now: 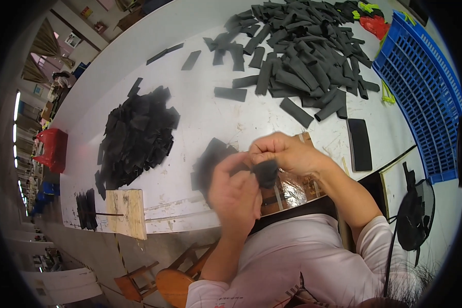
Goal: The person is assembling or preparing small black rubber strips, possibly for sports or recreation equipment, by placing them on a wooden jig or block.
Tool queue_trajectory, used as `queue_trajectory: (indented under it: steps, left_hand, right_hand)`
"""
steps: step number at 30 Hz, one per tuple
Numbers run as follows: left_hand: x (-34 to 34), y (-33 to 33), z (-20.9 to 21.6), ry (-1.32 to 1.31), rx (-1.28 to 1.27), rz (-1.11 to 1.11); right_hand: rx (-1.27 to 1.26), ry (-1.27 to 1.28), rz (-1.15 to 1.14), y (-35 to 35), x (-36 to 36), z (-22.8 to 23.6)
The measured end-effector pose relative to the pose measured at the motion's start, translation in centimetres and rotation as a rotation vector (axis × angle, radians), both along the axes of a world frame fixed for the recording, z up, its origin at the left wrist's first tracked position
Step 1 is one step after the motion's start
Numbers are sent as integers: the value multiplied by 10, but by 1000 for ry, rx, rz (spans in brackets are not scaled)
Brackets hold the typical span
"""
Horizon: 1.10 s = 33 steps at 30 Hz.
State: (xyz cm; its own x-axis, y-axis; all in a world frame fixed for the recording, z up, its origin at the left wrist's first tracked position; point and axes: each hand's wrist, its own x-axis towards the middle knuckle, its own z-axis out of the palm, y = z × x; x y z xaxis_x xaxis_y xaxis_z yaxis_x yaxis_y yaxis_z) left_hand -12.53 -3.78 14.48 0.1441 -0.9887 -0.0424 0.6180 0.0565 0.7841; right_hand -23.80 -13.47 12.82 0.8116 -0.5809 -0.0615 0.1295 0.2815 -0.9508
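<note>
Left hand [233,192] blurred, fingers [231,163] bent; right hand [287,154] pinching just beside them; left forearm [223,256] below fingers, right forearm [346,192] lower right.

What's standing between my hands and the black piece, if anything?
Nothing visible. Your right hand pinches the black piece near its upper edge. Your left hand is close beside it, too blurred to confirm contact. The dark pile partly behind your left hand isn't between them.
</note>
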Motion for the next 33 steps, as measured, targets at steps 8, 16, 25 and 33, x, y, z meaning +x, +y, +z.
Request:
queue_trajectory:
  steps: [8, 16, 25, 33]
  left_hand:
    - [25, -9, -27, 552, 193, -204]
    - [27, -3, -45, 391, 124, -259]
    - [25, -17, -12, -858, -415, 83]
    - [22, -4, -30, -421, -257, 273]
  right_hand:
    - [74, 39, -125, 14, -4, -5]
    - [112, 51, -8, 5, -6, -25]
    - [-235, 169, -319, 18, -16, -16]
    - [-1359, 594, -183, 27, -13, 29]
